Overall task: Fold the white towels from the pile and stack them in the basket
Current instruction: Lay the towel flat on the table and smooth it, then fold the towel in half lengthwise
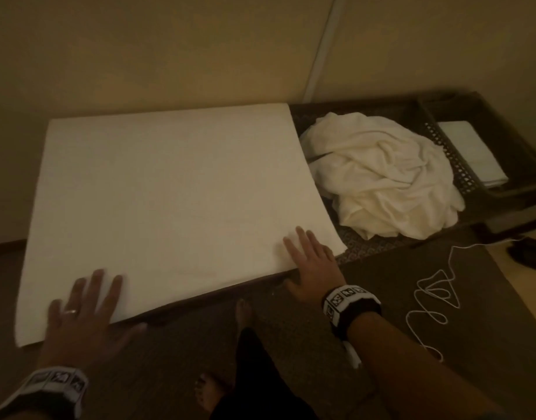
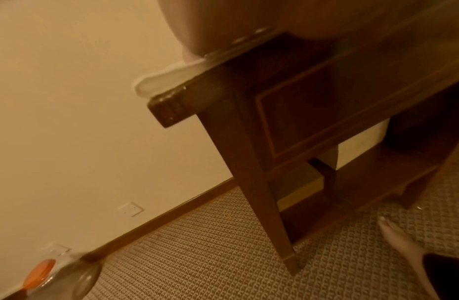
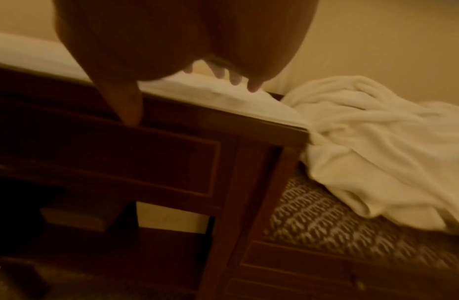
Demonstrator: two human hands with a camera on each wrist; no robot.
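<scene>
L hand (image 1: 85, 313), R hand (image 1: 312, 268) on towel (image 1: 169, 192) — basket (image 1: 440, 139) w/ folded cloth (image 1: 472, 153).
</scene>
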